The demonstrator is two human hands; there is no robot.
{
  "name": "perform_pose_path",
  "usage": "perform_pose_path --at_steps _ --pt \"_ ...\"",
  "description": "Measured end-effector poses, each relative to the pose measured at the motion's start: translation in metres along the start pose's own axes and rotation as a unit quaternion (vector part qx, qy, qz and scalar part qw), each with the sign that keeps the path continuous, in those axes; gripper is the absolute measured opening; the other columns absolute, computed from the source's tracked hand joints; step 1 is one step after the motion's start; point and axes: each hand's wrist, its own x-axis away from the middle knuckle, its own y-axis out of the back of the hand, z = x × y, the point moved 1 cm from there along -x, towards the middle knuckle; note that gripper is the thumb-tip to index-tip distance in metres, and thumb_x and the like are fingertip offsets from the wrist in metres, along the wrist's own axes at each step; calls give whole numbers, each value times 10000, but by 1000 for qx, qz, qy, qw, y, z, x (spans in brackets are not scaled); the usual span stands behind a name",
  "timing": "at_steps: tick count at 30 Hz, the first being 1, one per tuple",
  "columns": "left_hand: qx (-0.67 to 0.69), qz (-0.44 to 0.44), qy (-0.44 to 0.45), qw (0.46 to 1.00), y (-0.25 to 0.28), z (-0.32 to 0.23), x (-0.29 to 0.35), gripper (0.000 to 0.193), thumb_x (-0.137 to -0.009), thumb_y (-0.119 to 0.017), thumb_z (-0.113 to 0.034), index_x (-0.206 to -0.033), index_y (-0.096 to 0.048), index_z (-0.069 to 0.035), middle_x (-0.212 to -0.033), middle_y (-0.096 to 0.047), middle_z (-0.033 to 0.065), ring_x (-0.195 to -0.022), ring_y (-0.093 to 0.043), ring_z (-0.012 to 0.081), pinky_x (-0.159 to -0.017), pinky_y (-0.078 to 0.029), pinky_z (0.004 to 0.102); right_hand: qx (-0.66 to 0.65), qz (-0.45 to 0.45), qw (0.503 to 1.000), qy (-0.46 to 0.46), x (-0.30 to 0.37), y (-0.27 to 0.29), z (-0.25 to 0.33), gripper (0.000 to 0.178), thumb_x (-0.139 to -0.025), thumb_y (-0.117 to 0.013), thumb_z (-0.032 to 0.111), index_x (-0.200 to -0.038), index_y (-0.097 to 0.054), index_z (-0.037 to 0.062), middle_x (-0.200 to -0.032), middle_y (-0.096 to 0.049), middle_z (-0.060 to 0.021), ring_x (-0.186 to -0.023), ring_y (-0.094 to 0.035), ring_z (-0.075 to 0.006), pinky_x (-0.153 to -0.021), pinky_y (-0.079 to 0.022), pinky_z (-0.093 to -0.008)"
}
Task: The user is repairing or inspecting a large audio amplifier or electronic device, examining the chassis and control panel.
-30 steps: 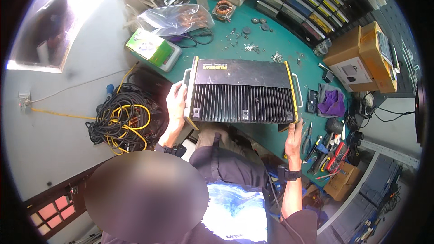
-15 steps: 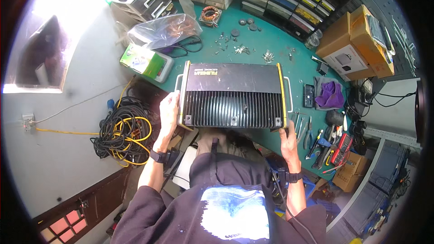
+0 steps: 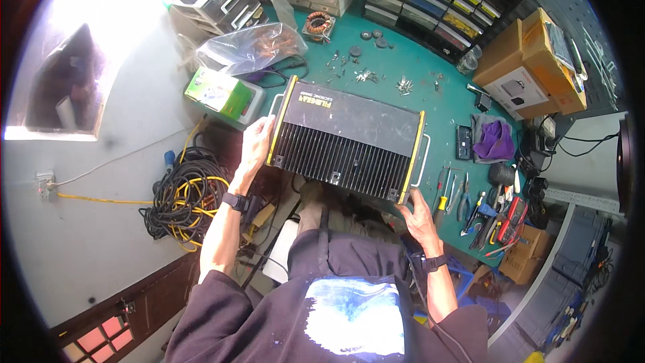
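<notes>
Your left hand [image 3: 255, 141] and right hand [image 3: 419, 216] clamp the black finned housing [image 3: 349, 138] at opposite ends, probably to share its weight and balance it; the grip beneath is hidden. The housing is held slantwise at the near edge of the green bench [image 3: 443, 109], fins upward. Pliers [image 3: 463, 206] and a yellow-handled screwdriver [image 3: 443, 203] lie to its right, presumably for easy reach; small metal parts [image 3: 404, 85] lie beyond.

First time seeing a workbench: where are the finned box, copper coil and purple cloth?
Finned box [image 3: 345, 151]: head view, its fins.
Copper coil [image 3: 317, 29]: head view, its winding.
Purple cloth [image 3: 495, 140]: head view, its middle.
</notes>
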Motion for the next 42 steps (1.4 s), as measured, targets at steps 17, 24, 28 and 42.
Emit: perform_pose_path --at_steps 17,24,28,42 --pt "-138 -35 -135 981 -16 5 -28 457 -1090 -453 -397 -1048 -614 28 -902 -624 266 -819 -595 415 -797 -486 449 101 8 992 76 -40 64 100 180 -876 -759 88 -1025 -691 12 -917 -677 -134 -839 -699 -270 -761 -555 -364" --pt "-104 -20 -64 992 -18 -12 -23 478 -1087 -461 -417 -1018 -599 35 -905 -620 269 -842 -592 437 -794 -480 451 81 99 975 179 -95 5 129 275 -877 -771 166 -1075 -645 22 -968 -624 -151 -907 -644 -355 -795 -539 -434" --pt "-107 -15 -42 993 -16 -12 -24 465 -1089 -458 -407 -1016 -583 34 -908 -613 263 -837 -568 440 -795 -476 456 112 112 968 195 -110 -12 121 290 -859 -787 161 -1056 -625 23 -951 -607 -151 -900 -634 -364 -780 -536 -449" --pt "-103 -7 -1 995 -15 -8 -30 487 -1078 -506 -418 -1042 -625 53 -864 -606 139 -833 -538 185 -824 -463 333 55 50 982 176 -121 3 114 150 -817 -703 51 -938 -644 -14 -834 -663 -143 -753 -679 -242 -698 -554 -356"
